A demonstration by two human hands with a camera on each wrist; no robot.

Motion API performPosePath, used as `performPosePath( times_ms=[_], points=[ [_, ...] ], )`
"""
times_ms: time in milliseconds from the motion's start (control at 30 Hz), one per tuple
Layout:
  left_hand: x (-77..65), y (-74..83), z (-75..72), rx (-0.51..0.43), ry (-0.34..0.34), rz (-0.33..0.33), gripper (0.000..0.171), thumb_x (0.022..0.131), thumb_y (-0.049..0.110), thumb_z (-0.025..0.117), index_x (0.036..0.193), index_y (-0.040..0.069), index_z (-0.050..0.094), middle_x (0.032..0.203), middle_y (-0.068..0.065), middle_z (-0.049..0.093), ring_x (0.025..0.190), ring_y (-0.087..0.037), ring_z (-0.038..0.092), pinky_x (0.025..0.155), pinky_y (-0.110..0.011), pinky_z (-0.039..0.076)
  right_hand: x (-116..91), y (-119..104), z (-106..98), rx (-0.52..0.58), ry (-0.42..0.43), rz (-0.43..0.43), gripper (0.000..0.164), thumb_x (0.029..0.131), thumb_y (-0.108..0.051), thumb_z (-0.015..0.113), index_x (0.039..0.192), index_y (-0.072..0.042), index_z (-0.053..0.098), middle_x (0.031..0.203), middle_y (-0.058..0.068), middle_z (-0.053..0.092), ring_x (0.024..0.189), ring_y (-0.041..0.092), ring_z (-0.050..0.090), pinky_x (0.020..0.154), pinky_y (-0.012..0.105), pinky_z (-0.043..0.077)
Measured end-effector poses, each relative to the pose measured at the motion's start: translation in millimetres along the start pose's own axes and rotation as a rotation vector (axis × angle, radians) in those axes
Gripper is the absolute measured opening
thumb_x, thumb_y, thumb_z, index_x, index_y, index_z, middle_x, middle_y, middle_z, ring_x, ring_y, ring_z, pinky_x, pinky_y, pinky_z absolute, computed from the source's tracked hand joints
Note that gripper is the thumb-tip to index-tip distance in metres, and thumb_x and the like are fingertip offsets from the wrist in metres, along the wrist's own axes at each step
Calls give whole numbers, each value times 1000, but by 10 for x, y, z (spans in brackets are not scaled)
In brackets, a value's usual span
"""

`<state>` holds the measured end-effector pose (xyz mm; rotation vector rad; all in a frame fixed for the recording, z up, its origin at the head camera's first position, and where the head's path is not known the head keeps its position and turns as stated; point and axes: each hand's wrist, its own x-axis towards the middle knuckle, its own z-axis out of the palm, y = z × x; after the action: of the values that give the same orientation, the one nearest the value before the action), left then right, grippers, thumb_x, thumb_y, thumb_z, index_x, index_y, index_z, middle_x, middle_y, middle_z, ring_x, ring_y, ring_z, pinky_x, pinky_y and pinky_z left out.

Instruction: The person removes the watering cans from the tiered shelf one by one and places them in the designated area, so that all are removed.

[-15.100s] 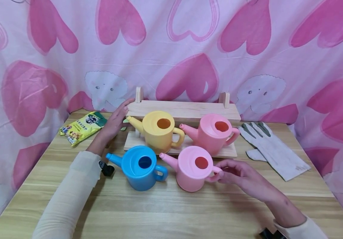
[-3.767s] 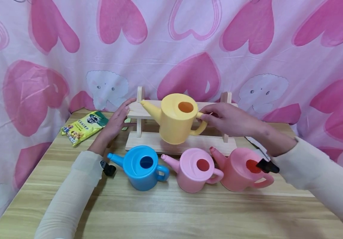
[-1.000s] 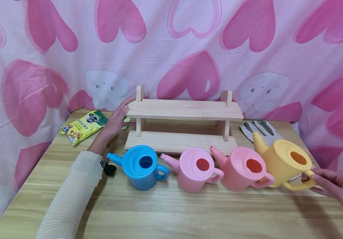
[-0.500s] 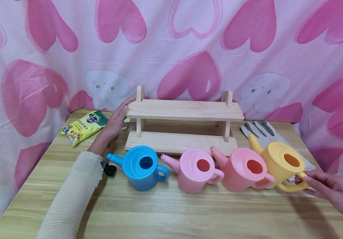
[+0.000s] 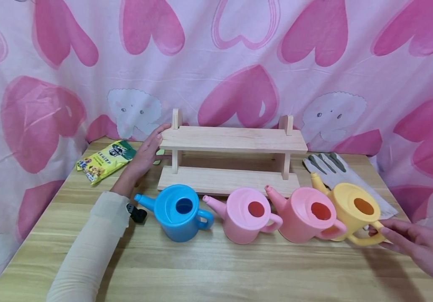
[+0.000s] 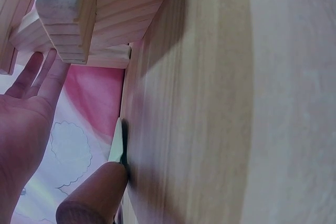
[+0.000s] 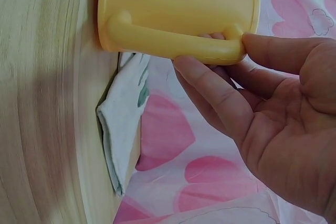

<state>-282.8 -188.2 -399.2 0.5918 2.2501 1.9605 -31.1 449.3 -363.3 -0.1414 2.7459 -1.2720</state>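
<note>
My right hand (image 5: 414, 245) pinches the handle of a yellow watering can (image 5: 354, 205) between thumb and curled fingers. In the right wrist view the yellow can's handle (image 7: 173, 45) shows between those fingers. That can is at the right end of a row, close beside a coral-pink watering can (image 5: 303, 226). Further left in the row are a light pink watering can (image 5: 241, 226) and a blue watering can (image 5: 176, 224). With fingers straight, my left hand (image 5: 144, 155) touches the left end of a two-tier wooden shelf (image 5: 235, 138); the left wrist view shows its fingers (image 6: 44, 85) against the wood.
A yellow-green snack packet (image 5: 107, 161) lies on the wooden table (image 5: 209, 272) left of my left arm. Behind the yellow can lies a pair of white-and-green work gloves (image 5: 360, 176). A pink heart-patterned curtain (image 5: 194, 84) hangs behind the table.
The yellow watering can left the shelf and came to the row's right end, lately shifting slightly left and down. Earlier the coral-pink can moved from the shelf to the row. My left hand stayed put.
</note>
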Motion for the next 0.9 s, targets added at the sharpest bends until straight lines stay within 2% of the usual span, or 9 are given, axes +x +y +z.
performPosePath(
  times_ms=[200,300,433,567,667,733,800,900],
  points=[
    [-3,7,1,-6,-4,5,55,113,42,32,165,23,25,167,-7,18,143,-46,32,103,-73,39,7,-36,51,-71,16,16,21,105,2,55,120,14,64,105,-14,73,93,-3,67,68,22,59],
    [-2,7,-1,-12,-8,12,55,113,41,32,165,23,24,167,-8,17,143,-47,32,102,-73,39,11,-52,62,-124,31,56,26,105,-2,56,122,17,62,103,-18,71,89,-4,66,66,21,58],
    [-4,8,-7,-7,-7,11,54,113,41,31,165,23,25,167,-8,18,142,-47,33,102,-73,39,26,-84,83,-184,38,118,32,107,-10,56,126,15,62,101,-19,69,84,-2,66,64,23,59],
    [-3,7,-4,1,-1,10,55,113,41,32,164,23,25,167,-8,19,143,-46,33,103,-73,39,80,-138,69,-189,-8,187,39,110,-19,51,131,14,59,112,3,70,87,-1,65,67,24,59],
    [2,5,-1,-1,-2,10,55,113,42,32,165,23,25,167,-7,18,143,-46,33,103,-73,38,115,-175,49,-206,-34,238,45,111,-25,50,134,13,56,122,20,65,88,-3,61,69,24,58],
    [5,7,1,-1,-3,11,55,113,42,32,165,24,25,167,-7,18,143,-45,33,103,-73,39,127,-190,45,-215,-39,261,49,111,-28,51,136,13,55,126,23,62,88,-5,59,69,24,58],
    [10,9,3,3,-4,12,55,113,42,32,165,25,25,167,-7,18,142,-45,34,102,-72,40,120,-188,57,-207,-31,244,47,110,-26,52,135,14,55,126,23,62,88,-5,60,69,23,58],
    [13,17,1,8,-5,13,55,113,43,32,165,25,25,167,-7,18,142,-45,33,102,-71,41,111,-163,70,-163,-16,195,44,110,-21,52,135,16,54,121,11,67,89,-3,64,69,23,58]
  ],
)
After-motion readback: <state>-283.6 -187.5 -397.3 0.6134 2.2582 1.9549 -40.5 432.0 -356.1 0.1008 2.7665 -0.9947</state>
